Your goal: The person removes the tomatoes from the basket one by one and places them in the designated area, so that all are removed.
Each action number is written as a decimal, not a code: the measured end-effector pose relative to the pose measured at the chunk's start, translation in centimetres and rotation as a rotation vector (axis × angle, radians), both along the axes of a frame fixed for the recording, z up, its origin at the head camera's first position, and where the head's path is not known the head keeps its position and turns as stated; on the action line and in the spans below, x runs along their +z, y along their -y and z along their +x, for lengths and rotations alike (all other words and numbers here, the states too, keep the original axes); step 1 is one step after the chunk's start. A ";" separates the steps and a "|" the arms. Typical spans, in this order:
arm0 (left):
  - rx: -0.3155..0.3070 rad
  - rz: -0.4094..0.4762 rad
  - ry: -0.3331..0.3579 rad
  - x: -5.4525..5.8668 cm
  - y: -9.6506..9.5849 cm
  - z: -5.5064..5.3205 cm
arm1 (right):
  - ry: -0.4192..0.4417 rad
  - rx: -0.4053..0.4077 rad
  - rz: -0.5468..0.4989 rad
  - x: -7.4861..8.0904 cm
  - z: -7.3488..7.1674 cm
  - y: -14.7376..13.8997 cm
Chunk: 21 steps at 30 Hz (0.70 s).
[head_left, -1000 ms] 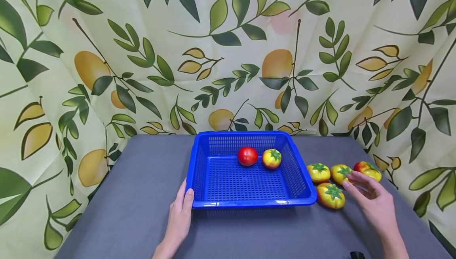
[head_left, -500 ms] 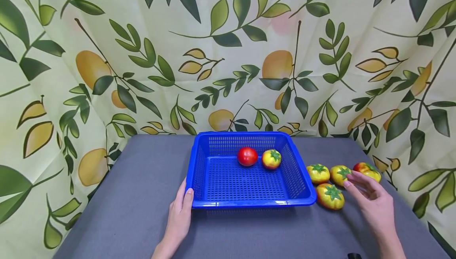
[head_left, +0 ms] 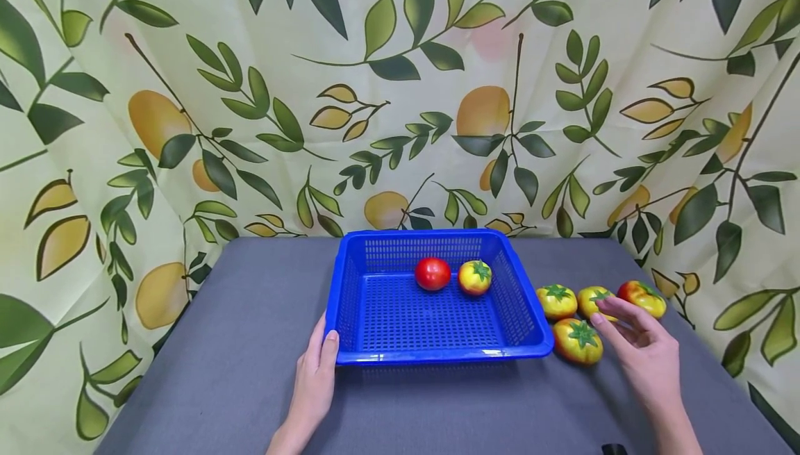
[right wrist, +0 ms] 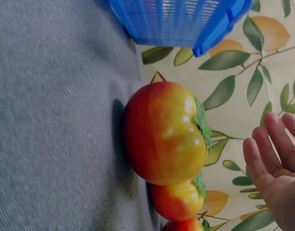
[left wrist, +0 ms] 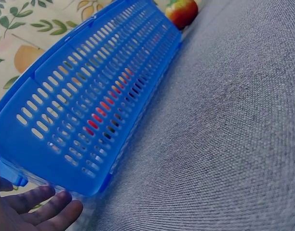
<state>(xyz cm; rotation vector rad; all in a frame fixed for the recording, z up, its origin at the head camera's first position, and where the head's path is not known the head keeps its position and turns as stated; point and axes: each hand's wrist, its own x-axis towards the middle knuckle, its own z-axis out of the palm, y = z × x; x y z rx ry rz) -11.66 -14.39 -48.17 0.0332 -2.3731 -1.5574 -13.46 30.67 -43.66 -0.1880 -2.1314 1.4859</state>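
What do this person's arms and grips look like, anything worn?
The left grip and right grip are bare human hands; no gloves or rings show. The left forearm and right forearm show no sleeves. A black object beside the latter is too cropped to identify.

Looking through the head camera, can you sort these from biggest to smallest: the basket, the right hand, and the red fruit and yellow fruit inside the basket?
1. Basket
2. Right hand
3. Red fruit and yellow fruit: they look too alike to rank.
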 end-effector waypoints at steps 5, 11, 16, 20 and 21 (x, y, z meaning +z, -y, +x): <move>-0.002 0.003 -0.009 0.0 0.0 -0.1 | -0.003 0.004 0.000 0.2 0.0 0.7; 0.003 0.000 0.000 -0.1 0.0 -0.1 | -0.015 0.010 0.093 0.7 0.1 1.9; 0.012 0.003 -0.011 -0.2 -0.1 -0.1 | -0.060 0.079 0.188 2.1 0.6 4.7; 0.015 -0.002 0.001 -0.1 -0.1 -0.1 | -0.065 0.194 0.206 2.8 0.5 7.4; 0.011 -0.003 0.006 0.0 -0.1 0.0 | -0.064 0.228 0.208 2.8 0.3 8.0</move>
